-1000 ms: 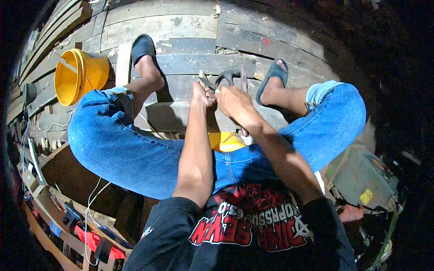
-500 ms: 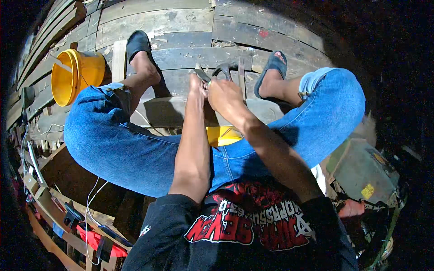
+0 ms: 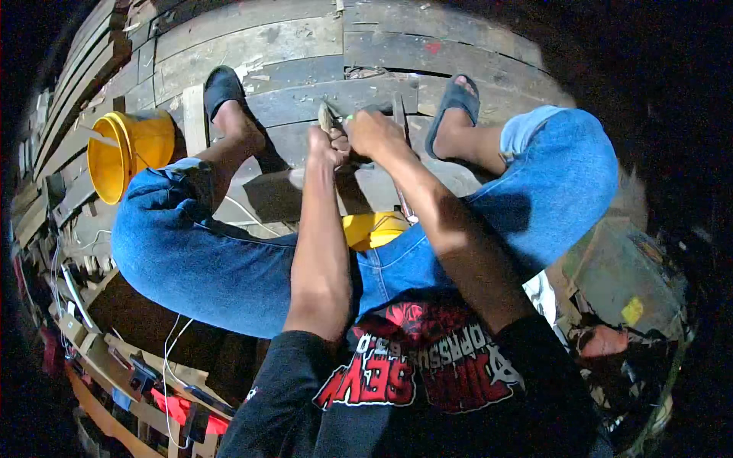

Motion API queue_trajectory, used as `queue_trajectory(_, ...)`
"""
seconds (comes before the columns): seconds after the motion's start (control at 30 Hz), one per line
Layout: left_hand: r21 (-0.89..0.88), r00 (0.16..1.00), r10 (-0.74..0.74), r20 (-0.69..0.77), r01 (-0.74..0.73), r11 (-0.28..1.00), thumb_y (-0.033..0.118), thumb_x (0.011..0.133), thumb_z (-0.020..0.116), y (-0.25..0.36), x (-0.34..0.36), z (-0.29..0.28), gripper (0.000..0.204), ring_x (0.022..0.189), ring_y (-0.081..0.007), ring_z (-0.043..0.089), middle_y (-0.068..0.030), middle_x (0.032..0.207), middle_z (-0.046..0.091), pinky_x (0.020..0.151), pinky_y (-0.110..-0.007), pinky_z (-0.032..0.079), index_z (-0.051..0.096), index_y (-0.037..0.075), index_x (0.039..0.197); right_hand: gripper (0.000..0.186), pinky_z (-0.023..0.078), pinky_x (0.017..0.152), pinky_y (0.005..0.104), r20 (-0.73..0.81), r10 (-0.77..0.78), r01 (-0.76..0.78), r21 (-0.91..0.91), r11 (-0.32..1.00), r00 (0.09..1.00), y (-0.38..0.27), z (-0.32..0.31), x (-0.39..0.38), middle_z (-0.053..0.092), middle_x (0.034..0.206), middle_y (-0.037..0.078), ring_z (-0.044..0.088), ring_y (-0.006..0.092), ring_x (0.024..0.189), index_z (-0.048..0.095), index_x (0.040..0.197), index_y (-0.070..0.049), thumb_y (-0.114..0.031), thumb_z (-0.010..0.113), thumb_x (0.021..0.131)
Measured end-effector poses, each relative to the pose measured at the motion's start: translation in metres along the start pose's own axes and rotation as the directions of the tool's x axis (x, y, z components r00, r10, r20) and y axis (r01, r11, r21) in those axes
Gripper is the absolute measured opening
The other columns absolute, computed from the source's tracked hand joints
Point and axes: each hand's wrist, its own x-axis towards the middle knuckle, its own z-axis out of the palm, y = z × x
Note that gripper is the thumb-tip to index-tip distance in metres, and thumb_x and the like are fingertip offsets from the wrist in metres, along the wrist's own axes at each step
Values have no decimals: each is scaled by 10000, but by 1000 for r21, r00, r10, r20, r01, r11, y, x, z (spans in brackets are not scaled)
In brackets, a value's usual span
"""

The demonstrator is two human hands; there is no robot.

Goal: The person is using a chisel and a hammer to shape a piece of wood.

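My left hand [image 3: 330,146] is closed round a short pale piece that looks like wood [image 3: 325,117], its end standing up past the fingers. Close beside it, my right hand [image 3: 374,133] is a fist, and a thin grey blade, apparently a knife [image 3: 334,109], reaches from it toward the pale piece. The knife's handle is hidden in the fist and the blade is blurred. Just right of the right hand, the handle of a hammer [image 3: 399,114] shows; the hand and forearm cover the rest of the hammer.
A yellow bucket [image 3: 109,160] lies tipped on the plank floor [image 3: 252,40] at the left. Between my thighs is a yellow plastic thing [image 3: 370,229]. My sandalled feet stand either side of my hands. White cables [image 3: 169,359] hang at lower left; a greenish container [image 3: 622,278] is at right.
Both hands have shifted slightly left, and the view has moved a little. My right hand now hides the dark hammer head that showed before. The pale piece in my left hand shows more.
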Motion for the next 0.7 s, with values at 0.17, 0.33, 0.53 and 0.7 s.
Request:
queue_trajectory(0.17, -3, 1000, -12, 1, 12, 1000, 324, 908, 297, 35, 9, 12, 353, 335, -101, 248, 26, 464, 329, 322, -243, 213, 381, 132, 624, 372, 496, 875, 471, -111, -34, 43, 75, 996, 993, 6, -24, 6, 633, 1039, 276, 619, 415, 1004, 685, 980, 5, -286, 477, 881)
queue_trajectory(0.33, 10, 1000, -6, 23, 6, 1000, 321, 910, 311, 29, 10, 10, 315, 339, -94, 258, 18, 483, 344, 319, -235, 244, 398, 132, 673, 403, 473, 875, 492, -70, -53, 58, 77, 995, 996, 9, -11, -7, 621, 1042, 294, 602, 437, 1004, 597, 1143, 4, -285, 460, 899)
queue_trajectory(0.53, 167, 996, 80, 38, -85, 982, 423, 954, 294, 12, 5, 0, 397, 342, -84, 290, 36, 493, 351, 313, -223, 251, 403, 152, 685, 436, 478, 835, 492, -5, -269, 268, -59, 962, 963, 10, 9, -23, 639, 994, 276, 615, 420, 950, 492, 1300, -46, -196, 445, 893)
queue_trajectory(0.7, 148, 999, 22, 23, -25, 989, 656, 912, 319, -5, 5, -5, 557, 324, -75, 293, 53, 468, 342, 290, -209, 266, 388, 169, 649, 379, 503, 791, 477, 78, -260, 271, -199, 942, 962, 10, 15, -42, 659, 943, 243, 633, 392, 913, 535, 1226, -62, -159, 460, 867)
